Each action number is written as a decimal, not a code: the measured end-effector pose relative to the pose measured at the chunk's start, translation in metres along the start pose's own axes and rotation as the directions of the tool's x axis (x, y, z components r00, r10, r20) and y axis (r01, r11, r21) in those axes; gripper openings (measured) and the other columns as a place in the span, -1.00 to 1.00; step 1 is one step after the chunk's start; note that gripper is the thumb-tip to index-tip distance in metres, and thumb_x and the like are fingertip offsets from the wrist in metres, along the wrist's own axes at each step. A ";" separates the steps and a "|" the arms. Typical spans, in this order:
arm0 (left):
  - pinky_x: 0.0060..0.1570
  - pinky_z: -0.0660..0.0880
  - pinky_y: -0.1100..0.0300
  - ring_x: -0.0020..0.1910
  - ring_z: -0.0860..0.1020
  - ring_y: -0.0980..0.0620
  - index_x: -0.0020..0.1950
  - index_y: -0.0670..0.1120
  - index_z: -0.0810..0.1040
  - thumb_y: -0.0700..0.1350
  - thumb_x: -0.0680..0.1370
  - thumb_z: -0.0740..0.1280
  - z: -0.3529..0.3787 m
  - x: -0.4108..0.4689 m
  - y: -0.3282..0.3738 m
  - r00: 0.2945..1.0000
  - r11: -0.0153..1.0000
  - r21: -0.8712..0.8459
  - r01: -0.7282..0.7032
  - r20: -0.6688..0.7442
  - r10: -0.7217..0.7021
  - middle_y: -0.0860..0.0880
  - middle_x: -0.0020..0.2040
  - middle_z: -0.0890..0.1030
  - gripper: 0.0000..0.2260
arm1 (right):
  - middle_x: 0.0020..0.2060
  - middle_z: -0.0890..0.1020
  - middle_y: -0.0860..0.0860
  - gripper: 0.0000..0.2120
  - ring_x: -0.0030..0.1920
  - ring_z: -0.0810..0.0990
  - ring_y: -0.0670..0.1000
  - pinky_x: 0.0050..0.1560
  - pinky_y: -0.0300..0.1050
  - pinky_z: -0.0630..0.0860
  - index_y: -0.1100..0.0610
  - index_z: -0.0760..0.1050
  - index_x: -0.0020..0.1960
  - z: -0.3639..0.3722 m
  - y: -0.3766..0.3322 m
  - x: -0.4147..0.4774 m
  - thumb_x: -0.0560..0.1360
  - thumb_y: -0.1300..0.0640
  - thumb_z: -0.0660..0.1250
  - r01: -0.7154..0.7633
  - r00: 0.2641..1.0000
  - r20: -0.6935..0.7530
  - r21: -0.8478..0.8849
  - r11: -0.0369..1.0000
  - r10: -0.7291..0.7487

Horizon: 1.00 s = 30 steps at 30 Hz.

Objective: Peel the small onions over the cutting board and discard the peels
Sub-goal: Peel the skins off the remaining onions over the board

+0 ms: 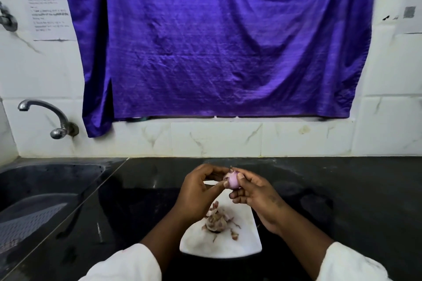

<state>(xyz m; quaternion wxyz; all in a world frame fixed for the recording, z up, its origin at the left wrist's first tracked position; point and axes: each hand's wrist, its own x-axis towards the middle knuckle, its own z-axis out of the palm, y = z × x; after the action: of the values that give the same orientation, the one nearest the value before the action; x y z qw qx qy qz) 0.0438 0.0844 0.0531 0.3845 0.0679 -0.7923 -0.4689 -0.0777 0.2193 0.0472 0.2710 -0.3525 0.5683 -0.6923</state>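
Note:
A small pale-purple onion (233,180) is held in the air above the far end of the white cutting board (247,244). My right hand (255,198) pinches it from the right with thumb and fingers. My left hand (201,189) grips it from the left, thumb tip on its skin and fingers curled behind its top. A heap of dry brownish peels (218,220) lies on the middle of the board, below the hands. The board's far end is mostly hidden by my hands.
The board lies on a black stone counter (342,189). A steel sink (45,189) sits at the left with a tap (45,114) on the tiled wall above it. A purple cloth (217,41) hangs over the wall behind.

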 end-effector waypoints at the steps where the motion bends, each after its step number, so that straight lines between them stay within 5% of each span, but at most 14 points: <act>1: -0.24 0.65 0.18 0.02 0.70 0.09 0.07 0.00 0.72 -0.17 0.51 0.56 -0.004 0.004 0.002 1.000 1.000 -0.005 0.002 0.027 -0.002 0.08 0.00 0.70 -0.84 | -0.07 0.73 0.14 -0.74 -0.18 0.64 0.05 -0.10 -0.11 0.60 0.09 0.54 0.32 -0.002 -0.006 0.001 0.70 0.12 0.18 -0.017 0.999 0.028 0.000 1.000 0.017; 3: -0.08 0.68 0.05 -0.01 0.69 -0.02 0.03 -0.04 0.69 -0.21 0.49 0.57 -0.010 0.014 0.008 0.996 1.000 -0.002 -0.010 0.090 0.010 0.00 -0.02 0.71 -0.83 | -0.08 0.72 0.13 -0.72 -0.21 0.63 0.03 -0.12 -0.12 0.60 0.13 0.54 0.32 -0.004 -0.016 0.002 0.69 0.10 0.19 -0.036 0.997 0.071 -0.017 0.999 0.037; 6: -0.09 0.66 0.07 -0.06 0.67 -0.11 0.01 -0.14 0.65 -0.28 0.49 0.55 -0.019 0.028 0.021 0.979 0.999 -0.047 -0.010 0.201 0.019 -0.12 -0.05 0.70 -0.84 | -0.08 0.70 0.13 -0.69 -0.20 0.62 0.02 -0.11 -0.11 0.58 0.17 0.54 0.33 -0.009 -0.030 0.004 0.68 0.06 0.21 -0.021 0.992 0.124 -0.044 0.999 0.026; 12: 0.06 0.64 -0.20 -0.03 0.68 -0.14 0.01 -0.06 0.65 -0.23 0.46 0.59 -0.025 0.042 0.031 0.975 0.996 0.030 -0.081 0.212 0.073 -0.05 -0.04 0.71 -0.79 | -0.07 0.70 0.12 -0.70 -0.19 0.61 0.02 -0.10 -0.11 0.59 0.20 0.57 0.27 -0.009 -0.050 0.010 0.68 0.07 0.21 -0.024 0.987 0.157 -0.051 0.998 0.032; 18: 0.00 0.64 -0.05 -0.04 0.66 0.05 0.00 0.10 0.62 -0.11 0.42 0.63 -0.028 0.045 0.033 0.973 0.967 0.194 -0.167 0.188 0.130 0.08 -0.02 0.65 -0.74 | -0.12 0.71 0.08 -0.70 -0.22 0.60 0.00 -0.10 -0.10 0.58 0.20 0.60 0.24 0.000 -0.052 0.015 0.69 0.07 0.19 -0.014 0.992 0.127 -0.040 0.999 0.019; 30: -0.12 0.52 0.27 -0.07 0.55 0.07 0.00 -0.03 0.53 -0.12 0.54 0.51 -0.024 0.043 0.035 0.955 0.946 0.309 -0.101 0.295 0.006 0.03 0.00 0.58 -0.83 | -0.19 0.67 0.10 -0.73 -0.22 0.61 0.02 -0.08 -0.08 0.60 0.20 0.60 0.21 0.003 -0.038 0.009 0.69 0.08 0.20 -0.045 0.996 0.079 -0.024 0.999 0.046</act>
<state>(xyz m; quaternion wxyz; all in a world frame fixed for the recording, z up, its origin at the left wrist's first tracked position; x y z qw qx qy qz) 0.0386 0.0668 0.1106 0.2605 0.0382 -0.9072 -0.3281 -0.0793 0.2182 0.0861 0.3053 -0.3699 0.5726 -0.6649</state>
